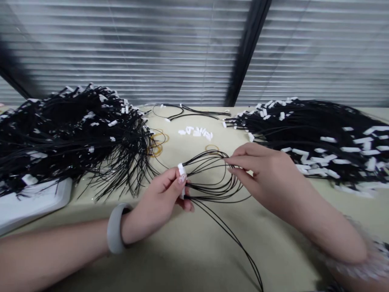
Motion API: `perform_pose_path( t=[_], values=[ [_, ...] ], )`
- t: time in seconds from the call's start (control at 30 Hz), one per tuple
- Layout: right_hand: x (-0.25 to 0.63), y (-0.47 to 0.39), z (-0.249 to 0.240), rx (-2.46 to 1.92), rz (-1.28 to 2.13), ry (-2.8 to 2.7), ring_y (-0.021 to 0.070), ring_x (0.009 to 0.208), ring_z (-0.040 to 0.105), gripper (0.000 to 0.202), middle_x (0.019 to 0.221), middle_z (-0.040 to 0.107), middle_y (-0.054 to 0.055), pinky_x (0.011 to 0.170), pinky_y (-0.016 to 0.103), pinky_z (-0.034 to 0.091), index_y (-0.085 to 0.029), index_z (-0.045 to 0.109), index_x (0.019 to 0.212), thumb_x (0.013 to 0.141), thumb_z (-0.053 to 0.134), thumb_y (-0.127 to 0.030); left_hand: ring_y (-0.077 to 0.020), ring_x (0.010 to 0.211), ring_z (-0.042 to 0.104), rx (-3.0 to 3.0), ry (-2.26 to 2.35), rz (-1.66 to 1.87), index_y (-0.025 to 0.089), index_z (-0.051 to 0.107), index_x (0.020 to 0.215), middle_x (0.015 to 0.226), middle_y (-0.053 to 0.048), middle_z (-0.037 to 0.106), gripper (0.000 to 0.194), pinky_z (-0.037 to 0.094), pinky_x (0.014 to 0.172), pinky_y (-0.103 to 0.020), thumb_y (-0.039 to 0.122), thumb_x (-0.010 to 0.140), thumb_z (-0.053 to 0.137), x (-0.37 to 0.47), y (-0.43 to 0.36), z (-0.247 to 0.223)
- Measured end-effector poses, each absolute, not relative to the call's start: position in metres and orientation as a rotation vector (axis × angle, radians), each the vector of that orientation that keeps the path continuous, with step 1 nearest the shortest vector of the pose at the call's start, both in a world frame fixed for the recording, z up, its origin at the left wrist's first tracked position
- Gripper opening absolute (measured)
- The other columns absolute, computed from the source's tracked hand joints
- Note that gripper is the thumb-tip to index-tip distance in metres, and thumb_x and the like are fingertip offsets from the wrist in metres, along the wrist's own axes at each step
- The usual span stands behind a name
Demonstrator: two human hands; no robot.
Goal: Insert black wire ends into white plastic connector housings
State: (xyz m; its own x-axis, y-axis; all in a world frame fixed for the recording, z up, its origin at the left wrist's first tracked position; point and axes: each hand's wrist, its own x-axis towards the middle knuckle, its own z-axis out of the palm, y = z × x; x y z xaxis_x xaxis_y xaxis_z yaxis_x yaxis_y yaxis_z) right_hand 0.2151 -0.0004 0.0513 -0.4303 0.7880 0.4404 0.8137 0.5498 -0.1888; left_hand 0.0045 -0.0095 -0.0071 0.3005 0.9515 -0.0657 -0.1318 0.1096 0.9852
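Pinching a white plug (181,167) between thumb and fingers, the person's left hand (161,198) is over the middle of the desk (182,251). Thin black wires (209,189) come out of that plug and bend round in big loose loops to its right. The right hand (270,174) is there too — its finger and thumb look pinched on the wires near the top of the bend. So both hands are busy, and the plug with its wires is right between them.

What could go wrong? From where I stand, the loops look springy. If the right fingers slip, the loops could pop open and get all messy. If they tug too hard, a wire might come out of the plug, because the wires are so thin. A few long wire tails (232,235) hang away from the bunch, toward the front, and I see no fingers on them. They could catch on something or make a knot.

A big heap of wires (91,138) lies on the left, with ends poking out near the left hand. One could hook on and get dragged along. Past the hands lie small white plugs (197,132) and yellow rubber bands (156,151) — a bump might push those about. Another heap (310,125) is near the right arm, so a wide swing could knock it.
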Motion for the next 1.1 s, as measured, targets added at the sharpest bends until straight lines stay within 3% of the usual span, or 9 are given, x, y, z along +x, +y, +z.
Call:
perform_pose_path(
  t=[0.2,0.3,0.47,0.63,0.73,0.87,0.97,1.1],
  values=[
    [0.218,0.001,0.049,-1.356,-0.215,-2.372,0.0144,0.072,0.057,0.035,0.089,0.057,0.006,0.068,0.03,0.046,-0.022,0.058,0.114,0.081,0.048,-0.016,-0.0077,0.048,0.056,1.133,0.91,0.972,0.015,0.05,0.077,0.064,0.004,0.05,0.022,0.049,0.05,-0.022,0.036,0.085,0.049,0.006,-0.009,-0.004],
    [0.221,0.004,0.049,-1.368,-0.226,-2.365,0.0147,0.073,0.056,0.037,0.09,0.056,0.006,0.069,0.031,0.046,-0.024,0.057,0.115,0.079,0.051,-0.017,-0.0073,0.047,0.056,1.09,0.895,0.967,0.015,0.05,0.076,0.064,0.004,0.051,0.022,0.049,0.05,-0.022,0.036,0.084,0.05,0.006,-0.009,-0.004],
    [0.22,0.016,0.038,-1.423,-0.123,-2.326,0.0159,0.076,0.056,0.031,0.089,0.055,0.007,0.073,0.033,0.045,-0.025,0.062,0.109,0.08,0.052,-0.023,-0.0076,0.05,0.055,1.016,0.88,1.018,0.016,0.05,0.077,0.065,0.004,0.051,0.019,0.048,0.049,-0.021,0.034,0.083,0.052,0.004,-0.009,-0.007],
    [0.221,0.034,0.025,-1.386,0.385,-2.229,0.0109,0.066,0.053,0.021,0.087,0.059,0.003,0.066,0.028,0.046,-0.023,0.065,0.096,0.077,0.058,-0.03,-0.0064,0.047,0.053,1.001,0.883,1.032,0.016,0.05,0.075,0.064,0.004,0.051,0.021,0.048,0.049,-0.021,0.034,0.085,0.05,0.004,-0.008,-0.009],
    [0.229,0.031,0.038,-1.305,0.618,-2.031,0.0109,0.063,0.053,0.024,0.077,0.059,0.001,0.057,0.025,0.045,-0.019,0.059,0.086,0.071,0.066,-0.035,-0.0065,0.047,0.054,1.021,0.908,1.062,0.016,0.049,0.076,0.065,0.004,0.051,0.021,0.047,0.047,-0.02,0.035,0.086,0.049,0.004,-0.008,-0.01],
    [0.229,0.002,0.068,-1.116,0.379,-1.781,0.0086,0.058,0.051,0.013,0.07,0.056,0.0,0.047,0.019,0.039,-0.02,0.052,0.076,0.076,0.061,-0.029,-0.0058,0.046,0.053,1.083,0.95,1.068,0.017,0.048,0.076,0.067,0.005,0.051,0.023,0.045,0.044,-0.019,0.038,0.086,0.047,0.004,-0.01,-0.009],
    [0.217,-0.022,0.073,-0.936,0.224,-2.176,0.0071,0.051,0.047,0.013,0.057,0.053,-0.003,0.044,0.02,0.035,-0.02,0.055,0.069,0.078,0.059,-0.028,-0.004,0.043,0.049,1.134,0.97,1.086,0.017,0.048,0.075,0.068,0.004,0.05,0.025,0.04,0.04,-0.016,0.039,0.086,0.046,0.005,-0.01,-0.009],
    [0.197,-0.035,0.054,-1.013,0.072,-2.653,0.0104,0.046,0.038,0.024,0.051,0.049,-0.004,0.045,0.026,0.024,-0.02,0.048,0.059,0.078,0.056,-0.033,-0.0038,0.044,0.046,1.118,0.979,1.114,0.018,0.049,0.077,0.07,0.004,0.051,0.023,0.036,0.04,-0.016,0.039,0.086,0.047,0.005,-0.008,-0.013]
  ],
)
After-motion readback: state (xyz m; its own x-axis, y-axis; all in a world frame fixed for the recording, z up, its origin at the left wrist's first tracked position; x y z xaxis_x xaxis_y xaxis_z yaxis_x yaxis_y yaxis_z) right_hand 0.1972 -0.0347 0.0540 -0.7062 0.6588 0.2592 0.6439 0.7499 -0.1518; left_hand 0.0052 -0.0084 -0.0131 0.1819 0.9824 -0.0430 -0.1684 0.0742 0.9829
